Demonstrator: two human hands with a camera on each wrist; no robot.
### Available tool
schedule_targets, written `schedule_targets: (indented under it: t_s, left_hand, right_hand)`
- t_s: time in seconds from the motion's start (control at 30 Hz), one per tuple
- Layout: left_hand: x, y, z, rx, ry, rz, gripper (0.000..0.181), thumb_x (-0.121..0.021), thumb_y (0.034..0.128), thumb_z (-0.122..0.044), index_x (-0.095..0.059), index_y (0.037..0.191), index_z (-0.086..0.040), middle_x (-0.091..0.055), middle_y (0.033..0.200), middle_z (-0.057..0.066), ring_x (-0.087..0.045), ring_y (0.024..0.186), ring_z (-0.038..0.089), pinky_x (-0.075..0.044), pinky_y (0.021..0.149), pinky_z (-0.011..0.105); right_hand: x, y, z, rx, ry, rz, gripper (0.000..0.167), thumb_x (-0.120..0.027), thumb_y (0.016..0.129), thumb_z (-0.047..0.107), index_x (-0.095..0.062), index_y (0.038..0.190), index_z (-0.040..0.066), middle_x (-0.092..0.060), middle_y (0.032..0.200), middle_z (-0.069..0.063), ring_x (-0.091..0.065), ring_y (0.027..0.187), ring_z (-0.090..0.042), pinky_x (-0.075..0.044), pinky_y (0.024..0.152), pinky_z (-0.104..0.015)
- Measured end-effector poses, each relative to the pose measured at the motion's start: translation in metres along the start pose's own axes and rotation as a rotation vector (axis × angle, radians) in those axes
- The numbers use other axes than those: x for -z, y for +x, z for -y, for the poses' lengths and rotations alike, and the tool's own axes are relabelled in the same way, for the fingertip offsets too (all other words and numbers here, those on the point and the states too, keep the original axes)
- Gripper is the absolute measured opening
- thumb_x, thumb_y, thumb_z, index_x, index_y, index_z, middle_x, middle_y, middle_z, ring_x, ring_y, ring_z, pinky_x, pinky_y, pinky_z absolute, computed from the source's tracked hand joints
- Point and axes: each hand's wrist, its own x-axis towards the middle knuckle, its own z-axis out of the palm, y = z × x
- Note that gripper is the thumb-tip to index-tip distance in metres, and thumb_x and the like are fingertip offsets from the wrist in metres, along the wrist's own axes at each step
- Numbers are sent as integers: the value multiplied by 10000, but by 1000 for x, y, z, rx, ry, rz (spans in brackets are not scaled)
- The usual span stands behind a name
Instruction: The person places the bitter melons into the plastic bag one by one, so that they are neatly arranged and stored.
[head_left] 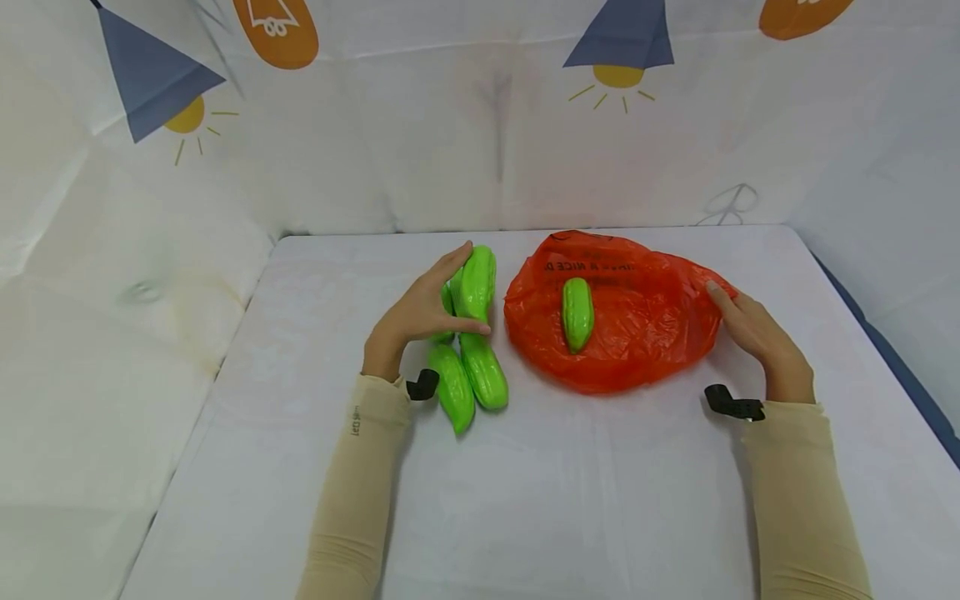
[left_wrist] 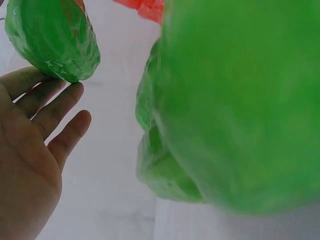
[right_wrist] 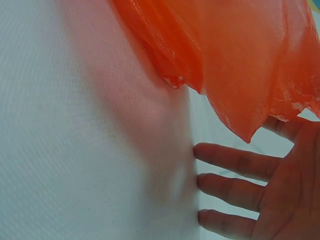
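In the head view, my left hand (head_left: 420, 312) spans the upper green gourd (head_left: 477, 279) of a group, thumb across its lower part and fingers by its far end. Its fingers look nearly straight in the left wrist view, their tips touching a glossy green gourd (left_wrist: 55, 42); the thumb is hidden there. My right hand (head_left: 761, 337) pinches the right edge of a red plastic bag (head_left: 637, 342), thumb on top. The right wrist view shows the bag (right_wrist: 240, 60) over the index finger, with the other fingers spread. One green gourd (head_left: 577, 314) lies on or in the bag; which, I cannot tell.
Two green gourds (head_left: 483, 371) (head_left: 452, 387) lie side by side nearest me in the group, and another is partly behind my left hand. White cloth covers the table (head_left: 525, 500). A printed white sheet (head_left: 435, 150) hangs behind the table's far edge.
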Motion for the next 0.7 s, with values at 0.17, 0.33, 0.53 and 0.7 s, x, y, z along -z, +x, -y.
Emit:
schedule_targets:
  t_s: [0.17,0.33,0.53,0.7]
  left_hand:
    - [-4,2,-6,-30,2,4,1189,-870,645,-545,-136,1564,-373,-168,1617,-161,-175,1496,88,-224,1213,454]
    - [-6,3,-9,-41,9,6,1187,-875,642,-537,-144,1562,-375,-180,1617,-150,-193,1493,97,-237,1209,446]
    - [-8,4,-14,-57,14,7,1191,-876,641,-538,-145,1564,-366,-182,1619,-145,-189,1495,95,-239,1208,441]
    - [-8,3,-21,-97,27,9,1184,-864,643,-564,-134,1559,-388,-159,1619,-175,-159,1497,65,-234,1209,447]
  right_hand:
    - [0,-1,1,0,7,2,923,-127,958,700,41,1553,14,-100,1566,-344,-114,1411,-564,-186,1036,-780]
    - [-1,-2,1,-6,2,-5,935,-121,948,714,46,1553,22,-80,1573,-336,-107,1415,-563,-182,1038,-779]
    - [-1,-1,1,-8,11,-8,948,-121,938,730,42,1556,30,-85,1574,-332,-105,1416,-560,-172,1044,-777]
    - [-3,1,2,5,21,-10,943,-127,941,725,29,1558,30,-91,1577,-327,-107,1423,-551,-164,1058,-768]
